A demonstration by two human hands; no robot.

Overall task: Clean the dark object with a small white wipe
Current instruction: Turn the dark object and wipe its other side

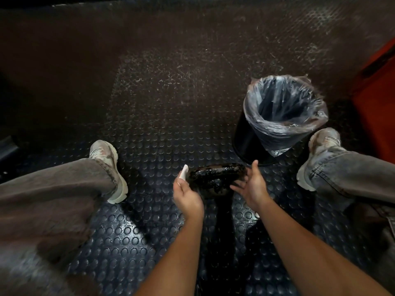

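I sit over a dark rubber floor with round bumps, beside a black bin lined with clear plastic. My left hand pinches the small white wipe against the shiny, dirty dark object between my hands. My right hand, fingers spread, touches its other side.

No readable text, label, brand or number shows anywhere.

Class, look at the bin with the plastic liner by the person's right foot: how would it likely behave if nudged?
The bin already leans, so it probably tips easily. Nothing shows inside, so it is likely light and would slide. Its liner looks thin and crinkled, probably floppy.
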